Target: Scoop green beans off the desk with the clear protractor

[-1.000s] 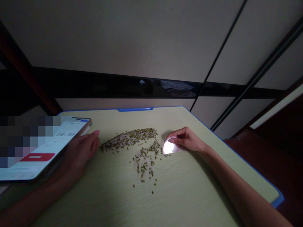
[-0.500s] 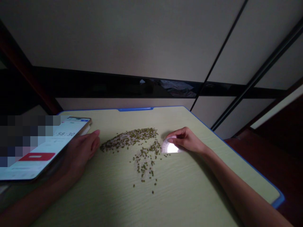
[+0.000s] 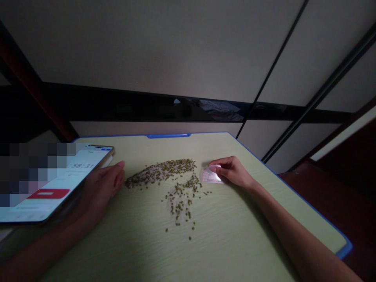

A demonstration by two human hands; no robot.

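My right hand (image 3: 232, 170) pinches a clear half-round protractor (image 3: 212, 177) between thumb and fingers. The protractor is right of the beans and catches the light. A long heap of small green beans (image 3: 169, 169), mixed with pale grains, stretches across the middle of the table. Closer to me lies a looser scatter of the same beans (image 3: 179, 203), with a few single ones apart from it. My left hand (image 3: 104, 182) rests curled at the heap's left end, beside a large phone (image 3: 55, 184); nothing shows in its fingers.
The pale table (image 3: 235, 235) has a blue edge and a blue strip (image 3: 169, 136) at its far side. The phone's lit screen shows a running timer. Behind the table stands a light cabinet (image 3: 152, 51) with a dark band. Reddish floor shows at right.
My right hand has shifted the protractor slightly away from me and to the right, and tilted it. The timer has moved on a second. My left hand and the beans look unchanged.
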